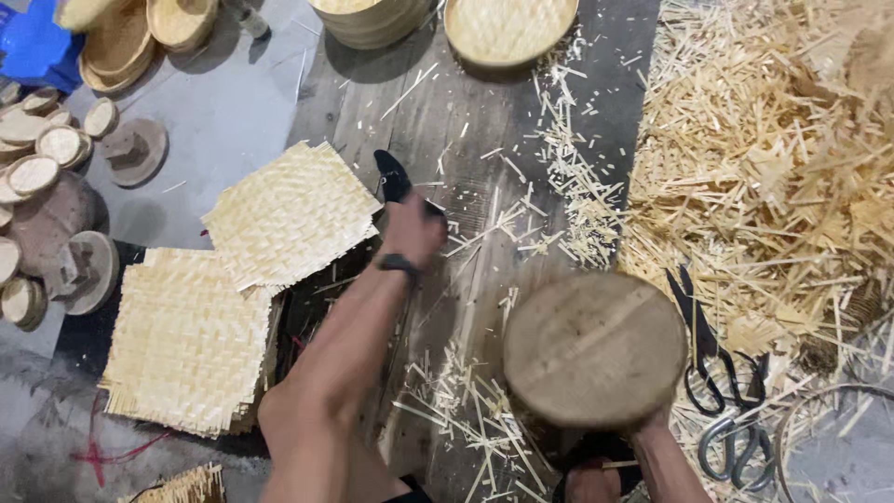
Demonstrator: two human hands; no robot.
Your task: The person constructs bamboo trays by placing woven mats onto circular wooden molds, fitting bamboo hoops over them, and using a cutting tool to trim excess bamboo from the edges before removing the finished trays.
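Wooden disc [594,346] over right hand [652,430]; left hand [412,228] beside woven mat [291,216].

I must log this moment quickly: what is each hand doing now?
Left hand: reaching to the woven mat; grip cannot be told.
Right hand: mostly hidden under the round wooden disc, apparently holding it.

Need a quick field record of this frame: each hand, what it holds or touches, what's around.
left hand: stretched forward to the edge of the top woven mat, gripping a dark object; kind unclear
right hand: mostly hidden under the round wooden disc, holding it up
mats: second woven mat lies lower left, partly under the top one
tools: scissors right of the disc
debris: pile of bamboo offcuts at right
background: round baskets at top
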